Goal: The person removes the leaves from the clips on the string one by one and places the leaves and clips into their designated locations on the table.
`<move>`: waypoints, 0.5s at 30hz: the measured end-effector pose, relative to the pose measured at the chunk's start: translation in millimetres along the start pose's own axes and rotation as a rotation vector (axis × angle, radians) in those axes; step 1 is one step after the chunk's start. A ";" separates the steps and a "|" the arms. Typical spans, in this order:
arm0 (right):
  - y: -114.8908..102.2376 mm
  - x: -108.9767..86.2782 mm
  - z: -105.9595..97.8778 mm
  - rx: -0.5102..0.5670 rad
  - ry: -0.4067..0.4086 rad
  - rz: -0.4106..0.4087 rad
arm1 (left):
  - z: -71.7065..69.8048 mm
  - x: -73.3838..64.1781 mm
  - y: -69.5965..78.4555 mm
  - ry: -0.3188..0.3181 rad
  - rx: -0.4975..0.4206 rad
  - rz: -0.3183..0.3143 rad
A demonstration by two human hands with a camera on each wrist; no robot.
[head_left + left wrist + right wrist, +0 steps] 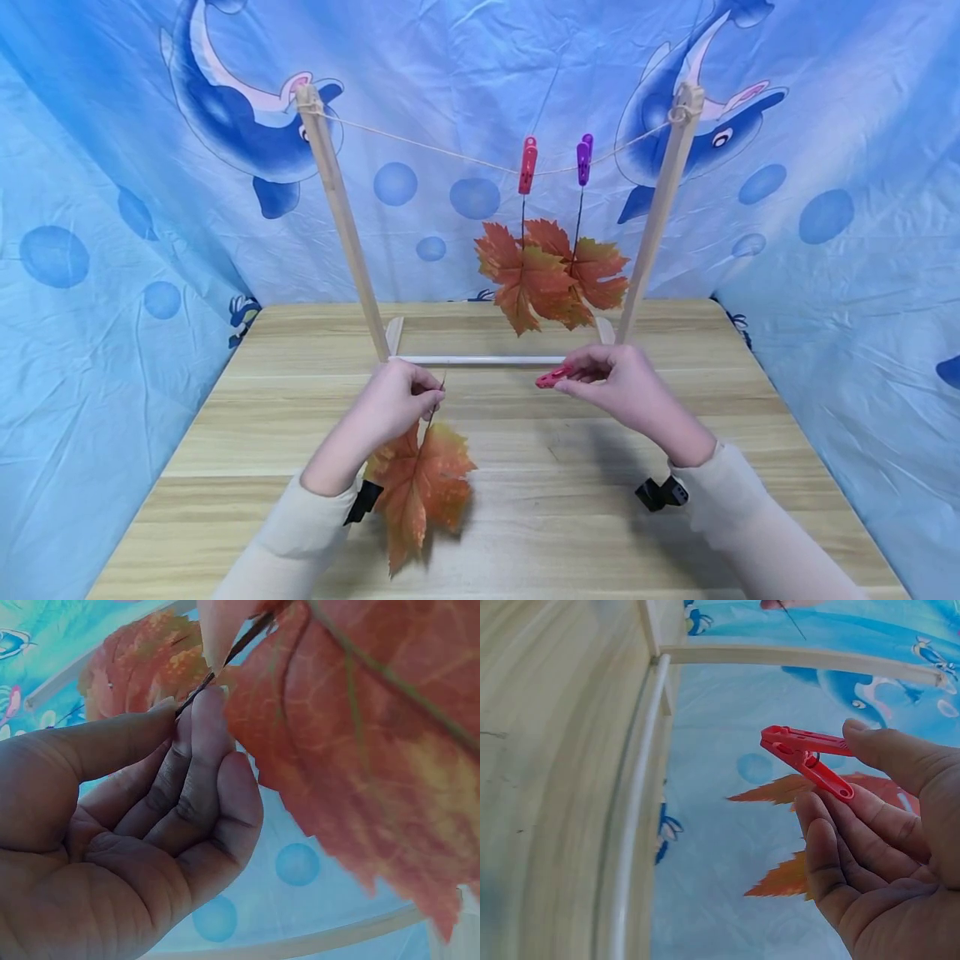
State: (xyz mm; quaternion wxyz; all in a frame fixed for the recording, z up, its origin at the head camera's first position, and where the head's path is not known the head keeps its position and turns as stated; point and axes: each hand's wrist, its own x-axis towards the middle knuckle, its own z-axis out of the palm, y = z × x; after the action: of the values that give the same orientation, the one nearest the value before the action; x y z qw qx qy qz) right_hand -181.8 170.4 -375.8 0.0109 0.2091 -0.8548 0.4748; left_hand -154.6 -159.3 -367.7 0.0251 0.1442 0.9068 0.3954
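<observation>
My left hand [401, 398] pinches the dark stem of an orange maple leaf [423, 479] near its upper end, and the leaf hangs below over the table. In the left wrist view the stem [244, 641] runs between thumb and fingertips. My right hand [618, 383] holds a red clothespin [552, 377] between thumb and fingers, its nose pointing left. The right wrist view shows that clothespin [806, 757] with its handles at the thumb and a finger. Beyond the hands, two similar leaves [525, 279] hang by their stems from a string [427, 150].
The string is tied between two wooden posts [345, 225], joined low down by a white rod [480, 360]. A red clothespin [528, 165] and a purple clothespin [584, 160] grip the hanging stems on the string's right half. A blue dolphin-print cloth [450, 75] surrounds the wooden table [285, 417].
</observation>
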 end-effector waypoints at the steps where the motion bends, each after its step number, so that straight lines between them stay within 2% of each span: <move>1: 2.8 -0.5 0.9 0.006 -0.004 0.002 | 0.9 0.2 -1.2 -0.008 0.001 -0.008; 6: 14.6 -2.0 5.8 0.036 -0.005 0.014 | 6.2 1.8 -8.1 -0.054 -0.017 -0.049; 15: 36.0 -1.8 15.0 0.012 -0.023 0.006 | 14.6 3.1 -18.0 -0.101 -0.043 -0.038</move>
State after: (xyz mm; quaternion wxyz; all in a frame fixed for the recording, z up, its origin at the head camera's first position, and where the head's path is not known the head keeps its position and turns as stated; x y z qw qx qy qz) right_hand -190.8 175.4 -413.5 -0.0014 0.2119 -0.8528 0.4774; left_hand -159.6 -159.7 -390.6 0.0811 0.1462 0.8983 0.4063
